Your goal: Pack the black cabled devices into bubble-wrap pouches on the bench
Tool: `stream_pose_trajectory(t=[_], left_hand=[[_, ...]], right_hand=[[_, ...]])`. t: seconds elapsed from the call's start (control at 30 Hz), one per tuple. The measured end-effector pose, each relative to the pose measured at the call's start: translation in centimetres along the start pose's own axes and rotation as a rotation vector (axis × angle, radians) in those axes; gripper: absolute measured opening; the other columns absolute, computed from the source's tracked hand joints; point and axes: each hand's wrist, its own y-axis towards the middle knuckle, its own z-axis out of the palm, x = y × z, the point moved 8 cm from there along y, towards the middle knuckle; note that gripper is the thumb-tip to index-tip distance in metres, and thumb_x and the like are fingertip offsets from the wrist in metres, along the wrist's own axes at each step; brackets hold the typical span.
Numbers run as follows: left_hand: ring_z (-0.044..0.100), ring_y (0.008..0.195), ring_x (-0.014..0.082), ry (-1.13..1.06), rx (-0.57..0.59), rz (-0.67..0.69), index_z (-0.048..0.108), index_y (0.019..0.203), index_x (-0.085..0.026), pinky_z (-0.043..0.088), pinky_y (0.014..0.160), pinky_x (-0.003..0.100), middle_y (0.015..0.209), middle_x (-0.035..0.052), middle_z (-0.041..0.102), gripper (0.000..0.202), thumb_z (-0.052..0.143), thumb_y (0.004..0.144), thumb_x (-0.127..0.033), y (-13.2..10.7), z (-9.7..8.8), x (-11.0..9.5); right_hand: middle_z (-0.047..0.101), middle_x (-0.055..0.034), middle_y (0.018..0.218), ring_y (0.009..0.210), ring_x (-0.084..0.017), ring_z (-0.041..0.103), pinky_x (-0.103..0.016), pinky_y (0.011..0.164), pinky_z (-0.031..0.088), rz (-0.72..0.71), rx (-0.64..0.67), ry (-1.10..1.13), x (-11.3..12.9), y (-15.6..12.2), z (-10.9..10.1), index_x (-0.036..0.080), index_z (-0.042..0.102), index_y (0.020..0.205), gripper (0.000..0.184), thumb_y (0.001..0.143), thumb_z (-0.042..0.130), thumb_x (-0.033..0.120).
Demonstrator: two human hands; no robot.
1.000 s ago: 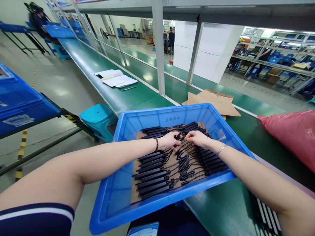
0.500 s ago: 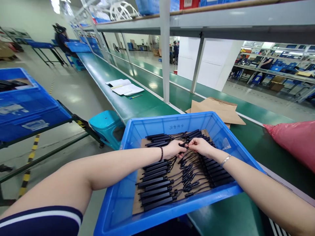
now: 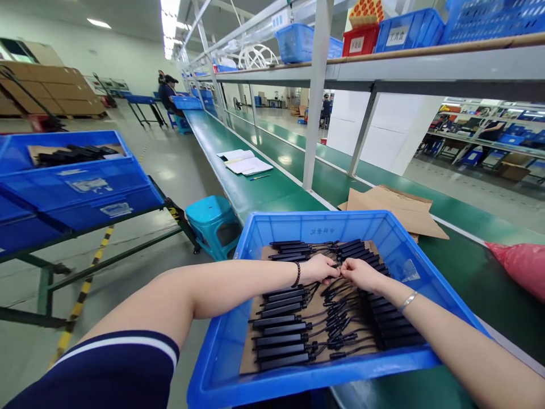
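Over the middle of the blue plastic bin (image 3: 298, 382), my left hand (image 3: 320, 268) and my right hand (image 3: 359, 274) meet fingertip to fingertip. My left fingers are closed around a black cable end, mostly covered by the fingers. A pinch closes my right hand against it; what sits in that pinch is too small to make out. Below and around both hands lie rows of slim black bar-shaped units (image 3: 283, 336) with short black cables (image 3: 336, 318) and connectors pointing inward. They rest on a brown cardboard sheet (image 3: 250, 355) in the bin.
The bin stands on a green conveyor bench (image 3: 272, 196). An open notebook (image 3: 249, 165) and flat cardboard pieces (image 3: 394, 207) lie beyond it, a pink bag (image 3: 522, 267) at right. A turquoise stool (image 3: 213, 218) and a cart with blue bins (image 3: 85, 184) stand left. A person sits farther back.
The camera view has swung left and up, so the scene sits lower and farther right. Both hands stay together over the bin; the black piece in my left fingers is less visible.
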Motion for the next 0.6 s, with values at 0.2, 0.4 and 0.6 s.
stream_pose_trajectory(t=[0.2,0.4,0.6], left_hand=[[0.047,0.047,0.005,0.016,0.033,0.032,0.06,0.074,-0.011,0.038,0.046,0.016,0.056,-0.004,0.053,0.008,0.066,0.069,-0.014,0.0,0.3,0.3],[0.047,0.049,0.0048,0.034,0.023,0.064,0.065,0.09,-0.011,0.038,0.045,0.016,0.061,-0.0037,0.054,0.02,0.069,0.072,-0.019,-0.1,-0.2,0.0],[0.048,0.045,0.0038,0.031,0.038,0.024,0.063,0.084,-0.007,0.042,0.047,0.017,0.059,-0.0032,0.054,0.012,0.067,0.074,-0.011,-0.2,-0.1,0.0]], right_hand=[[0.048,0.0062,0.051,0.049,-0.007,0.04,-0.02,0.05,0.031,0.086,0.048,0.097,-0.9,-0.1,0.6,0.016,0.054,0.063,0.014,0.07,0.061,0.007],[0.054,0.0026,0.057,0.047,-0.007,0.045,-0.02,0.051,0.041,0.183,0.127,0.336,-1.7,-0.3,0.6,0.015,0.051,0.066,0.015,0.079,0.057,0.009],[0.061,-0.0019,0.064,0.052,-0.007,0.055,-0.02,0.057,0.048,0.218,0.148,0.472,-1.7,-0.4,0.0,0.013,0.055,0.073,0.013,0.076,0.056,0.0]])
